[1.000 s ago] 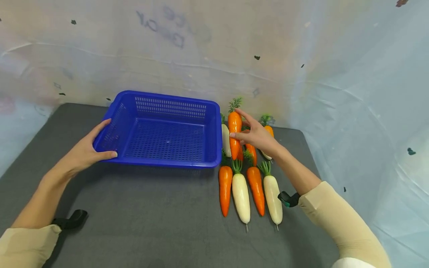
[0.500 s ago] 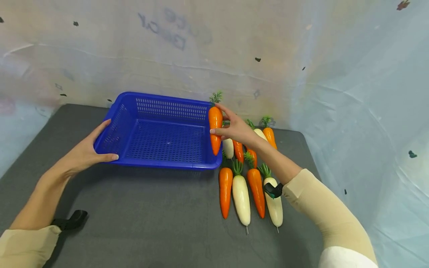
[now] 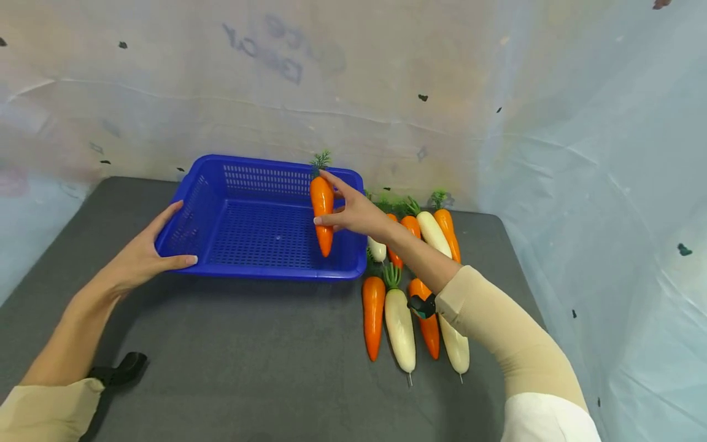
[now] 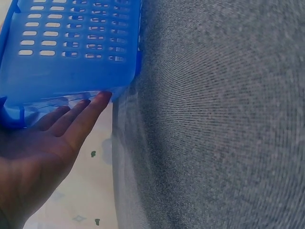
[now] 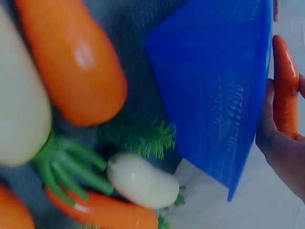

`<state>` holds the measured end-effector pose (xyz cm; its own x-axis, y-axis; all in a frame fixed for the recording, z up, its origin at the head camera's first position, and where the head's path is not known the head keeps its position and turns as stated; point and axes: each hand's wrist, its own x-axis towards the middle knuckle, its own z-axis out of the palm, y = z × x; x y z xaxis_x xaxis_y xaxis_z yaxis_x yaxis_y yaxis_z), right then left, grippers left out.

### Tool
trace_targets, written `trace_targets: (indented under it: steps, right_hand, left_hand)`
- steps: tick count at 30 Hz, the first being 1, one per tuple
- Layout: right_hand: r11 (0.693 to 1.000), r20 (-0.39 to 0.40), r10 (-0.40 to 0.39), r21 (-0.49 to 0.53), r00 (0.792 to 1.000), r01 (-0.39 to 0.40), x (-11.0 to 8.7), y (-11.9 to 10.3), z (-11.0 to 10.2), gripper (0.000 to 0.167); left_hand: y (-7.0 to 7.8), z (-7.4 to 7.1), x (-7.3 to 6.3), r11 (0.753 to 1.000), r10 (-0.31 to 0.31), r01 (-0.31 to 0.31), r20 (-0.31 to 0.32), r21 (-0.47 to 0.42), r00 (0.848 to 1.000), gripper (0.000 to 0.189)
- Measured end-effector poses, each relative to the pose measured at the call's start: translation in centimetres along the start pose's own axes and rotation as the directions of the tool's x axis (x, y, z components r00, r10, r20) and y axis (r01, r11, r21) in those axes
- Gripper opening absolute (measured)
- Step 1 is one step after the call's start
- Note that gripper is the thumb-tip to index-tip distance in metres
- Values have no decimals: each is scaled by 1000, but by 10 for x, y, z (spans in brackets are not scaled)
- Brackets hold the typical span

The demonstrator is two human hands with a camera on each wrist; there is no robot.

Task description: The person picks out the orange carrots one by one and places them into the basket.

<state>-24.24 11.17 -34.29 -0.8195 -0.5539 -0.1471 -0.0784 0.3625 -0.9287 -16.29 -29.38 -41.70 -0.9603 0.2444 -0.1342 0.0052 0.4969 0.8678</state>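
My right hand (image 3: 353, 212) pinches an orange carrot (image 3: 323, 212) with a green leafy top, held upright over the right part of the blue plastic basket (image 3: 265, 271). In the right wrist view the same carrot (image 5: 286, 90) shows between thumb and fingers beyond the basket wall (image 5: 209, 86). My left hand (image 3: 140, 252) grips the basket's near left corner, its thumb at the front rim and its fingers along the left side. In the left wrist view those fingers (image 4: 78, 121) lie against the outside of the slotted wall. The basket's visible floor is bare.
Right of the basket lie several carrots (image 3: 374, 319) and white radishes (image 3: 400, 331) in two rows, partly hidden by my right forearm. They rest on a dark grey tabletop (image 3: 248, 356). A pale plastic sheet (image 3: 353, 80) hangs behind the table and along its right.
My right hand has carried the carrot leftward from above the vegetables, across the basket's right rim, to over its inside. The left hand and the basket have stayed in place.
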Motion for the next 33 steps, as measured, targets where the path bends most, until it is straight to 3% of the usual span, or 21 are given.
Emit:
trace_targets:
  steps: [11, 18, 33]
  right_hand:
    - [998, 5, -58, -26, 998, 58, 25, -1, 30, 90]
    - [997, -10, -70, -31, 997, 70, 40, -10, 55, 86]
    - [1000, 10, -1, 10, 1000, 1, 68, -15, 95, 87]
  left_hand:
    - [0, 1, 3, 1000, -19, 19, -3, -11, 1000, 109]
    - [-5, 0, 1, 1000, 3, -3, -10, 6, 1000, 108]
    - [-6, 3, -2, 1000, 5, -6, -21, -7, 1000, 106]
